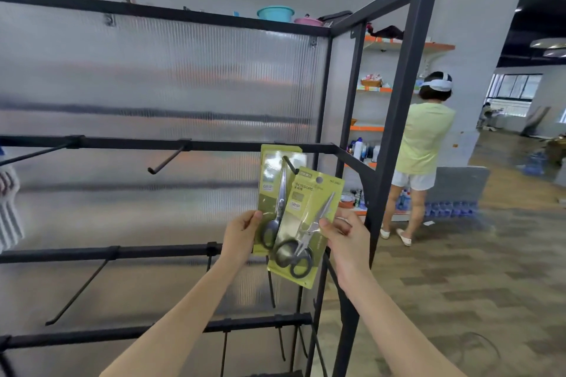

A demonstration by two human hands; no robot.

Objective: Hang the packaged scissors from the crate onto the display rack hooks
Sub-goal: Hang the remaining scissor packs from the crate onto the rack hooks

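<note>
the left hand [242, 231] pinches a hung scissors pack [273, 193] steady on the hook [290, 166], while the right hand [346, 237] pinches a second pack [303, 229], tilted just below that hook for threading its hole.

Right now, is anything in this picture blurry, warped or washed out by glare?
Head view: wide-angle bending bows the rack's black frame; the ribbed translucent panel smears whatever lies behind it into streaks; glare whitens the plastic of the rear scissors pack; the front scissors pack reads fairly sharp between the left hand and right hand; the window is blown out.
</note>
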